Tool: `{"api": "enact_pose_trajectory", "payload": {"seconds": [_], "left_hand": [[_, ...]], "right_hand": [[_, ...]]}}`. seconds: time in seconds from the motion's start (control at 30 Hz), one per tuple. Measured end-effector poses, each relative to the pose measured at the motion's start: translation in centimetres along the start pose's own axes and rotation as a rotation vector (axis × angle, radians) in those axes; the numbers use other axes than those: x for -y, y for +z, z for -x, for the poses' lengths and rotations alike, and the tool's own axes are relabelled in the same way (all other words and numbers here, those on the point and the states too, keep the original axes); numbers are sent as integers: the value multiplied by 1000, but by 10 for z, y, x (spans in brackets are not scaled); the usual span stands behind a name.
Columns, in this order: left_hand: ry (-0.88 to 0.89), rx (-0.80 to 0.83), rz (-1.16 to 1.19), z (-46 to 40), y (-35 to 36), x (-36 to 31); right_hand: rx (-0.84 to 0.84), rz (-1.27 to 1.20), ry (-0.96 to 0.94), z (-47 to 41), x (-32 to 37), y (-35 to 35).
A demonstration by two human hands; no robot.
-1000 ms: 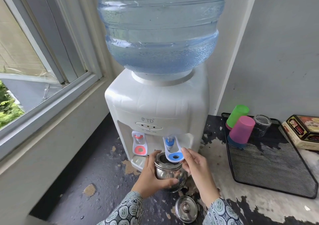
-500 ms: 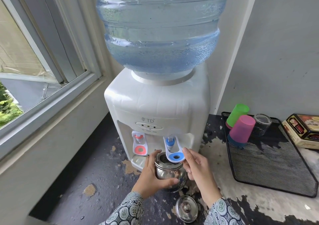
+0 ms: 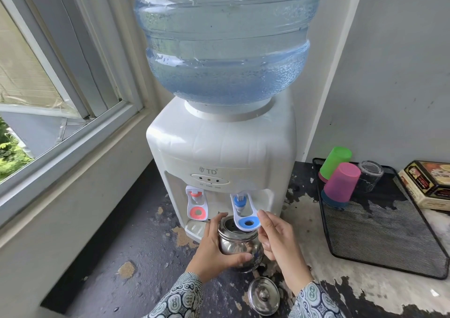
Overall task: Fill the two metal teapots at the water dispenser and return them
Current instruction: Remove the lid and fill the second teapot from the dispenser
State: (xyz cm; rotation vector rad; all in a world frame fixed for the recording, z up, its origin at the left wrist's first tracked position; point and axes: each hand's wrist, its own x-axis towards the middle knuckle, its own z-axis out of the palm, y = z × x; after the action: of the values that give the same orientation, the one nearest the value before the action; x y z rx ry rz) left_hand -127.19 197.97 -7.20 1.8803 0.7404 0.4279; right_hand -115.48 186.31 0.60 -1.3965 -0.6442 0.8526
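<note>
A shiny metal teapot [image 3: 239, 245] with its lid off is held under the blue tap lever [image 3: 246, 216] of the white water dispenser [image 3: 219, 147]. My left hand [image 3: 214, 249] wraps around the pot's left side. My right hand [image 3: 276, 236] pinches the right edge of the blue lever with thumb and forefinger. The pot's lid [image 3: 263, 295] lies on the counter below the pot, between my sleeves. Only one teapot is in view.
A red tap lever [image 3: 196, 204] is left of the blue one. A black mesh tray [image 3: 379, 235] at the right holds green [image 3: 335, 160] and pink [image 3: 341, 183] cups and a glass [image 3: 370, 175]. A printed box [image 3: 428, 183] sits at the far right. A window is at the left.
Hands, pot and lever stay almost where they were. My right fingers have shifted slightly on the blue lever's edge.
</note>
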Motion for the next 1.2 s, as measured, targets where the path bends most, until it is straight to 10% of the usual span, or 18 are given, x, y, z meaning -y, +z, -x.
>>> {"api": "enact_pose_trajectory", "payload": {"seconds": [1.2], "left_hand": [[7,5,27,-1,0,4]], "right_hand": [[83,346,-20,-20,24,-24]]}}
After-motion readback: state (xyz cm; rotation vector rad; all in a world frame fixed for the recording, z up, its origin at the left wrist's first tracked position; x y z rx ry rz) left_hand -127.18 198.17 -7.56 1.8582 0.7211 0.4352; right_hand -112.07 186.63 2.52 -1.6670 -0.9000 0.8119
